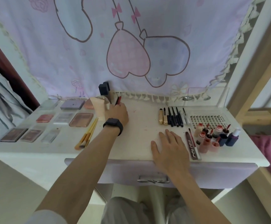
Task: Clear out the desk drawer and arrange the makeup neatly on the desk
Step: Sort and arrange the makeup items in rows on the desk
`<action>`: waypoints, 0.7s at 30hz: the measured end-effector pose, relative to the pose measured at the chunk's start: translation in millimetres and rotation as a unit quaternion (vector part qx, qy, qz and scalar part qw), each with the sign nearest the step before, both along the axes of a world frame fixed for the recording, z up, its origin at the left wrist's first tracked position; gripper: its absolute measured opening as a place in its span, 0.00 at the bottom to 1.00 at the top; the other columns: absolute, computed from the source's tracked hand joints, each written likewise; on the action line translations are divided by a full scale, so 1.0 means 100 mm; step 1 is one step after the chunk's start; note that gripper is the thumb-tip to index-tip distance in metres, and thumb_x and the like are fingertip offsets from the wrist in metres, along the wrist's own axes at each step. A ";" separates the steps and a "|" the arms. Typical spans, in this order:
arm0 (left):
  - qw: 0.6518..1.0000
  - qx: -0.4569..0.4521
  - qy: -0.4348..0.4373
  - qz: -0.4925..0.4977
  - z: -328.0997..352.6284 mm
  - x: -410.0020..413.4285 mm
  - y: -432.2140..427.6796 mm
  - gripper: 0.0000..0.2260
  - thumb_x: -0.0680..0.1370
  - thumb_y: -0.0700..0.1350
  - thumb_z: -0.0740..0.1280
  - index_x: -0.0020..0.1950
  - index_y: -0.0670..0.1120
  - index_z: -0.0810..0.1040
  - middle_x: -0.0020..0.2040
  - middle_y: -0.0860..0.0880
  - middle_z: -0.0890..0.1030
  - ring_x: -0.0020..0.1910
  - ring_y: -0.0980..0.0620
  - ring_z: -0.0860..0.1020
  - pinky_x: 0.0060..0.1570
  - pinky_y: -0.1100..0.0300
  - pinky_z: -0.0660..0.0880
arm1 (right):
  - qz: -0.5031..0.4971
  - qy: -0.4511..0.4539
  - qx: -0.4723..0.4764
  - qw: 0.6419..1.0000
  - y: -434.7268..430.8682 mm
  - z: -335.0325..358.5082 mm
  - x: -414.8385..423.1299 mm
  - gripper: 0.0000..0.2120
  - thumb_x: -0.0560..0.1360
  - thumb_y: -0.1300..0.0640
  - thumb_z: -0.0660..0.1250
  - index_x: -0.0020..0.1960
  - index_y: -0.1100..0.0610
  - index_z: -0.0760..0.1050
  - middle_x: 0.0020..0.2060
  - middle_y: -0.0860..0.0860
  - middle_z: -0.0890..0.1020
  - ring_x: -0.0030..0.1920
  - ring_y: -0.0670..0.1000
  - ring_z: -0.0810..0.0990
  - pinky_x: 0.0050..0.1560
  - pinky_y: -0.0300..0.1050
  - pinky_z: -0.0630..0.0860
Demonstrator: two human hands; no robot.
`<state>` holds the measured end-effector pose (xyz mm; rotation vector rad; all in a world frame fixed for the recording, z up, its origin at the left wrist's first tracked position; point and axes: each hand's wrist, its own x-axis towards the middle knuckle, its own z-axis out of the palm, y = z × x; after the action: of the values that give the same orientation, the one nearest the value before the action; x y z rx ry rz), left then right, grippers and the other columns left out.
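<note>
My left hand (pixel 119 113), with a black watch on the wrist, holds a slim red and black makeup stick (pixel 118 101) upright at the back of the white desk (pixel 138 126). Flat on the desk near its front edge rests my right hand (pixel 168 147), fingers spread and holding nothing. The lilac drawer (pixel 212 173) below the desk top is pushed in, its metal handle (pixel 153 179) just under my right wrist. Several palettes (pixel 81 119) lie in rows on the left. Mascaras and liners (pixel 173 117) lie in a row on the right.
Yellow-handled brushes (pixel 87 133) lie left of my left forearm. A cream tube (pixel 98 109) and a dark-capped bottle (pixel 104 90) stand at the back. Small bottles and lip glosses (pixel 212 136), a lash tray (pixel 207 119) and a Colorkey tube (pixel 193 147) crowd the right side. A printed curtain (pixel 131 46) hangs behind.
</note>
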<state>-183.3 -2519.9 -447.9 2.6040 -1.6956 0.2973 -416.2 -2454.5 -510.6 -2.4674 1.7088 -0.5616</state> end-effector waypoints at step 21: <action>0.942 -0.186 0.252 -0.120 -0.05 -0.35 1.07 0.11 0.82 0.41 0.62 0.63 0.46 0.78 0.53 0.50 0.73 0.49 0.51 0.73 0.45 0.61 0.70 | 0.032 -0.171 0.019 0.985 0.06 0.10 -0.05 0.28 0.82 0.36 0.53 0.75 0.51 0.66 0.71 0.47 0.73 0.72 0.47 0.67 0.66 0.45 0.68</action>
<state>-218.5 -2412.5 -452.7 1.9596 -1.5612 -0.0542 -420.8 -2448.6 -500.6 -2.2289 1.4882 -0.8767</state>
